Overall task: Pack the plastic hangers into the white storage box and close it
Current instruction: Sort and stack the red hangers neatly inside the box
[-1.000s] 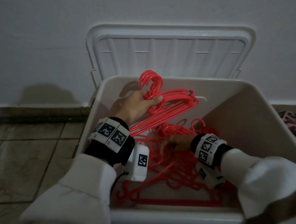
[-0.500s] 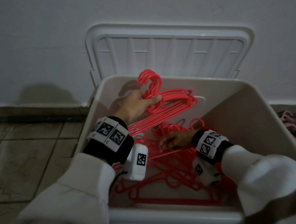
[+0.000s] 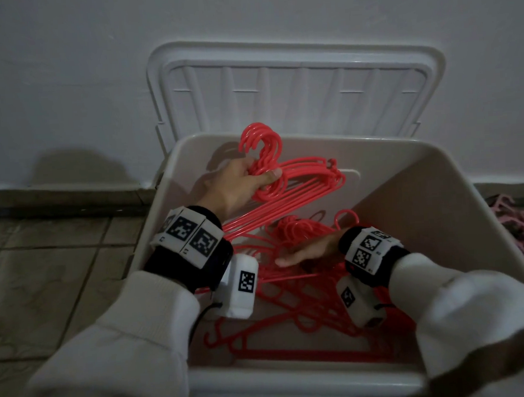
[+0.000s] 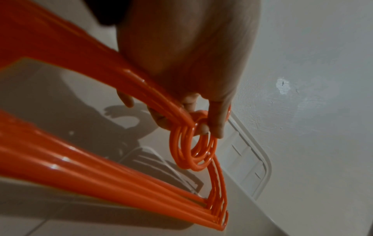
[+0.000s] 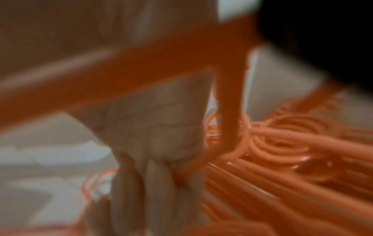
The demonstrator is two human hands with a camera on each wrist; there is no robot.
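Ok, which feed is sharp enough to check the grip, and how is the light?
Head view: dim, sharp; left hand grips a red hanger bundle over the white storage box. Left wrist view: sharp at the hooks, near bars soft. Right wrist view: motion-blurred; right hand unreadable.

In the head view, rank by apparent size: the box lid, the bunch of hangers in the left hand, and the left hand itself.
1. Box lid, open against the wall, clearly largest.
2. Bunch of hangers.
3. Left hand, gripping the bunch near its hooks; smallest, though partly hidden by the wrist band.
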